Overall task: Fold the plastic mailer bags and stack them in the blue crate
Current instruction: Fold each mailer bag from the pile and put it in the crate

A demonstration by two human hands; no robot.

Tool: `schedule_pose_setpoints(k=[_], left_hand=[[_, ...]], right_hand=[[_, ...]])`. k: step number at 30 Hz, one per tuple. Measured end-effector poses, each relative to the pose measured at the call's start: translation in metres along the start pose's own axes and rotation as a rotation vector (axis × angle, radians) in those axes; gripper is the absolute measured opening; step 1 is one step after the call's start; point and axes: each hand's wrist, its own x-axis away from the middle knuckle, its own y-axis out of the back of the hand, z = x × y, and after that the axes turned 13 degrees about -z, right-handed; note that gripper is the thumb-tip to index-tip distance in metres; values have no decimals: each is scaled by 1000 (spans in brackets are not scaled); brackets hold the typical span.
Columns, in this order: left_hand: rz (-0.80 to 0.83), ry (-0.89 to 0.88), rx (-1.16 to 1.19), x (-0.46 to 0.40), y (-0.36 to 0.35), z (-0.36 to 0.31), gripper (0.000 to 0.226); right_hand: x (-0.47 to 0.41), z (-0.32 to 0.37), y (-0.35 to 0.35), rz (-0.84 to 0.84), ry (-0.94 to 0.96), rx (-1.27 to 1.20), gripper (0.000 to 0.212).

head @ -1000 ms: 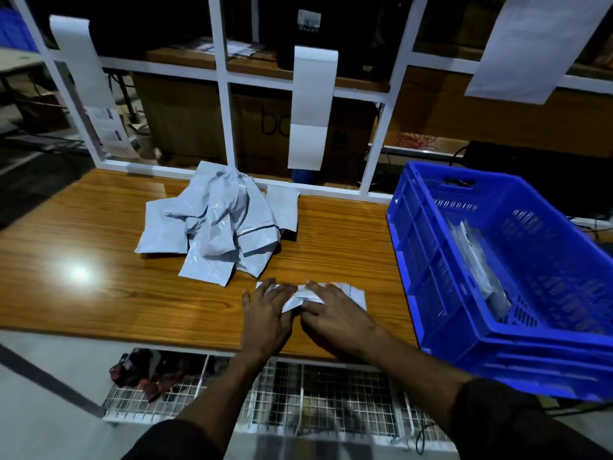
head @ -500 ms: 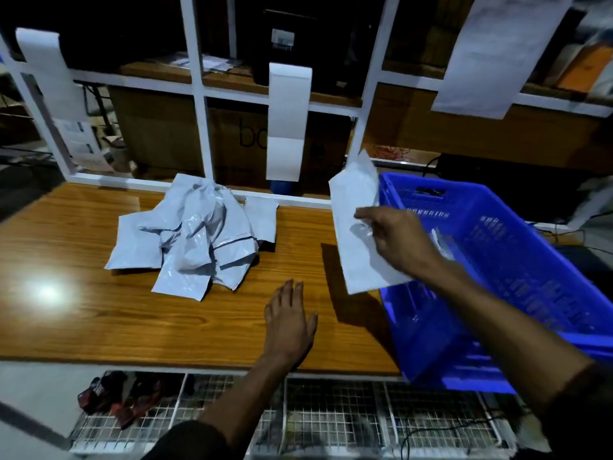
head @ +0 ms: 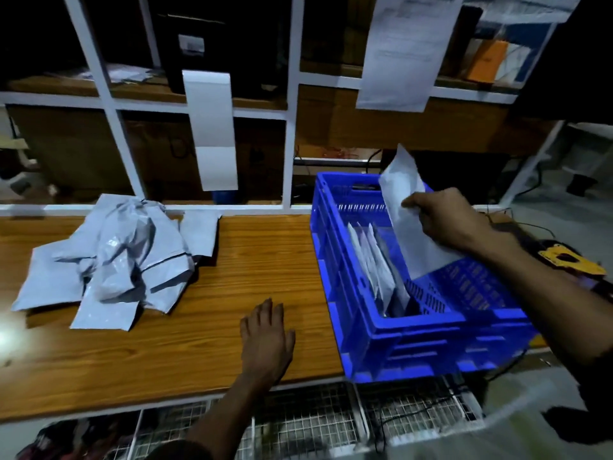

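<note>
My right hand [head: 442,219] grips a folded grey mailer bag [head: 409,215] and holds it upright over the inside of the blue crate [head: 414,340] at the table's right end. Several folded mailers [head: 376,263] stand on edge against the crate's left wall. A crumpled heap of unfolded grey mailer bags [head: 116,257] lies on the left of the wooden table [head: 258,260]. My left hand [head: 267,340] rests flat on the table near its front edge, fingers straight, holding nothing.
A white metal frame [head: 288,127] with hanging paper sheets [head: 212,131] rises behind the table. A wire mesh shelf [head: 315,423] sits below the front edge. A yellow and black object [head: 569,258] lies right of the crate.
My right hand lifted the folded mailer off the table and carried it rightward over the crate. My left hand let go and stayed flat on the table.
</note>
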Motion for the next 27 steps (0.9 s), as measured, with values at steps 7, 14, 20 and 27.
schedule_pose_setpoints(k=[7,14,20,27], left_hand=[[-29,-64,-105,3,-7,3,56],[-46,-64,-108,2,-8,3,52],[-70,-66,-110,3,-7,2,49],[-91,-72,-126,3,-9,3,47]], right_hand=[[25,-40,-82,421,-58,222,53],[26,-43,-121,549,30,97,85],[17,-41,-138,562,-332,-81,88],[20,-26,-136,702,-254,-227,43]])
